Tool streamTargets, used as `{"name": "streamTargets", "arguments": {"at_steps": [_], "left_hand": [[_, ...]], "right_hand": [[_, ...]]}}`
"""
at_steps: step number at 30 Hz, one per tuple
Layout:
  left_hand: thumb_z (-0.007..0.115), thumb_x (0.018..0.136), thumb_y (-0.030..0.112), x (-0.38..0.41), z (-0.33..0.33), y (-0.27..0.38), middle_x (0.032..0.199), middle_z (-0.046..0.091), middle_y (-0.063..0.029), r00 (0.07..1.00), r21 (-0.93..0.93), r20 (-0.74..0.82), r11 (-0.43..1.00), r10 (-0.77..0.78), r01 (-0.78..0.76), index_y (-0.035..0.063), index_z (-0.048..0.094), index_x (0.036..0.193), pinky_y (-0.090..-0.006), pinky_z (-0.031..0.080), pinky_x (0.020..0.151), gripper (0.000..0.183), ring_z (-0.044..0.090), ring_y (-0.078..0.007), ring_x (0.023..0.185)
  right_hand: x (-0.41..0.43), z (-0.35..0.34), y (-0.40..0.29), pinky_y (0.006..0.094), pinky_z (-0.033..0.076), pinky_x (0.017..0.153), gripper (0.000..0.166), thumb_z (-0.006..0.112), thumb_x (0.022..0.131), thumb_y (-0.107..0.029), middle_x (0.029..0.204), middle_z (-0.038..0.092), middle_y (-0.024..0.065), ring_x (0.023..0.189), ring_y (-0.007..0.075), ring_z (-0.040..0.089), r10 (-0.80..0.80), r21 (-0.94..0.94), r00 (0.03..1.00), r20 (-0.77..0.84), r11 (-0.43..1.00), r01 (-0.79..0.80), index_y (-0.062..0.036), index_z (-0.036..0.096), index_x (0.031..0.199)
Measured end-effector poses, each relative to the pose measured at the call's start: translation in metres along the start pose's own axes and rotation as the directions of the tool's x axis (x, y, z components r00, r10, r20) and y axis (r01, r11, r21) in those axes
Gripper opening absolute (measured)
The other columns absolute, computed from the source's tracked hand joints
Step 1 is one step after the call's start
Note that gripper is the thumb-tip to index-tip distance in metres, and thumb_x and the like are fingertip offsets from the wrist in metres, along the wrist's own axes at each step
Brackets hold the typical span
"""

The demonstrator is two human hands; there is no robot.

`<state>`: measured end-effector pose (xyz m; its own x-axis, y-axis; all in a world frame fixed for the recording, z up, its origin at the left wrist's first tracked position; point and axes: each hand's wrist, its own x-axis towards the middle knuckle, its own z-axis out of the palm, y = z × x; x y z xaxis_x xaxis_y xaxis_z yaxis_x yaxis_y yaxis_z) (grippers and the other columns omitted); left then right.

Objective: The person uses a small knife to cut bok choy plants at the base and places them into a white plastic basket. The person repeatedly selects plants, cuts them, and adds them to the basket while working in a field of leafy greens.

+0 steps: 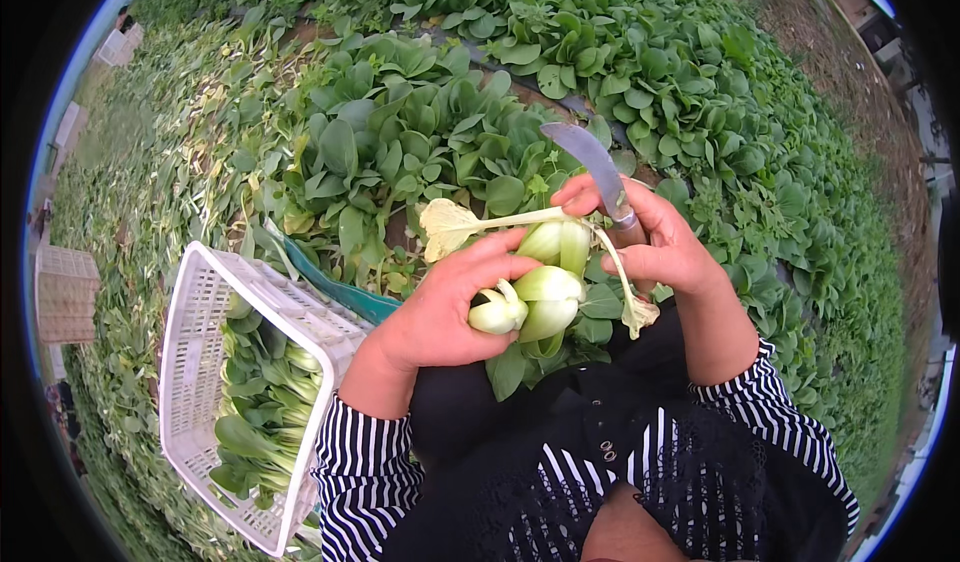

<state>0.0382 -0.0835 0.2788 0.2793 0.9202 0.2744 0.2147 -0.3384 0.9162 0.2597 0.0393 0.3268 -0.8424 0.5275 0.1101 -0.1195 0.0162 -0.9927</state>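
Several heads of bok choy are bunched in my left hand, their pale bases turned up and their green leaves hanging below. Held by its wooden handle, a curved harvesting knife is in my right hand, its blade pointing up and to the left. The fingers of that hand also touch thin yellowed outer stalks at the top of the bunch. One withered leaf sticks out to the left, another droops at the right. The lower part of the bunch is partly hidden by my left hand.
A white plastic crate holding cut bok choy stands tilted at my left. Behind it lies a strip of green material. Uncut bok choy plants grow ahead and to the right. Trimmed leaves litter the left ground. Another crate stands farther left.
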Motion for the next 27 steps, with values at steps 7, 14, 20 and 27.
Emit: {"name": "streamTargets", "arguments": {"at_steps": [7, 14, 20, 27], "left_hand": [[0.065, 0.060, 0.007, 0.007, 0.007, 0.005, 0.120, 0.055, -0.0150, 0.962, -0.039, 0.270, 0.998, -0.046, 0.058, 0.0018, 0.058, 0.113, -0.0356, 0.045, 0.091, 0.054, 0.056, -0.0318, 0.107], [0.065, 0.059, 0.008, -0.003, -0.002, 0.006, 0.120, 0.056, -0.0147, 0.961, -0.084, 0.253, 0.987, -0.115, 0.141, 0.0010, 0.058, 0.114, -0.0336, 0.046, 0.090, 0.056, 0.057, -0.0302, 0.106], [0.069, 0.058, 0.010, -0.005, -0.008, -0.007, 0.120, 0.056, -0.0132, 0.979, -0.154, 0.174, 0.979, -0.109, 0.137, 0.0000, 0.056, 0.117, -0.0321, 0.046, 0.090, 0.062, 0.057, -0.0274, 0.105], [0.070, 0.058, 0.011, 0.001, -0.015, -0.028, 0.114, 0.057, -0.0109, 0.974, -0.190, 0.120, 0.958, -0.192, 0.213, 0.0026, 0.058, 0.115, -0.0316, 0.046, 0.088, 0.059, 0.058, -0.0254, 0.101]], "right_hand": [[0.001, -0.003, -0.009, 0.0250, 0.038, 0.068, 0.030, 0.070, 0.076, -0.017, 0.089, 0.050, 0.0012, 0.080, 0.0119, 0.047, 0.219, -0.655, 0.973, 0.067, 0.746, -0.123, -0.0016, 0.061, 0.099], [-0.001, 0.019, 0.012, 0.0194, 0.035, 0.057, 0.019, 0.062, 0.087, -0.009, 0.078, 0.052, -0.0033, 0.064, 0.0054, 0.042, 0.195, -0.416, 0.949, -0.249, 0.863, -0.286, -0.0047, 0.056, 0.104], [0.007, -0.008, 0.046, 0.0222, 0.042, 0.067, 0.019, 0.059, 0.086, -0.008, 0.088, 0.055, 0.0014, 0.076, 0.0097, 0.051, 0.221, -0.358, 0.908, -0.355, 0.866, -0.351, -0.0049, 0.056, 0.105], [-0.004, -0.011, 0.060, 0.0329, 0.045, 0.091, 0.044, 0.063, 0.085, -0.023, 0.121, 0.055, 0.0115, 0.107, 0.0202, 0.056, 0.377, 0.019, 0.907, -0.187, 0.925, -0.381, -0.0009, 0.051, 0.121]]}}
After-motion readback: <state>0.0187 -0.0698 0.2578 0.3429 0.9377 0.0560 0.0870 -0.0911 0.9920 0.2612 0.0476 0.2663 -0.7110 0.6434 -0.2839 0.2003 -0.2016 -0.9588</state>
